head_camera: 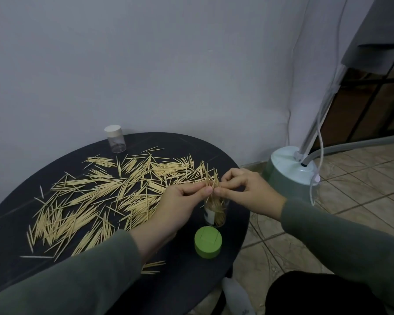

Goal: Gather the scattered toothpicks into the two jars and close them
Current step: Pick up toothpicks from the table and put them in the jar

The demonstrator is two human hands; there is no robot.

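Loose toothpicks spread over the counter, mostly left and centre. Capped jar at far edge; open jar near right edge, with toothpicks in it, lid just in front. Both hands, left hand and right hand, meet above open jar, pinching a toothpick bundle.

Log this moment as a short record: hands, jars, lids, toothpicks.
left hand: pinches a toothpick bundle over the open jar
right hand: pinches the same bundle
open jar: upright near the table edge, partly filled
green lid: off, on the table in front of the open jar
far jar: white lid on, looks empty
loose toothpicks: many, scattered across the table
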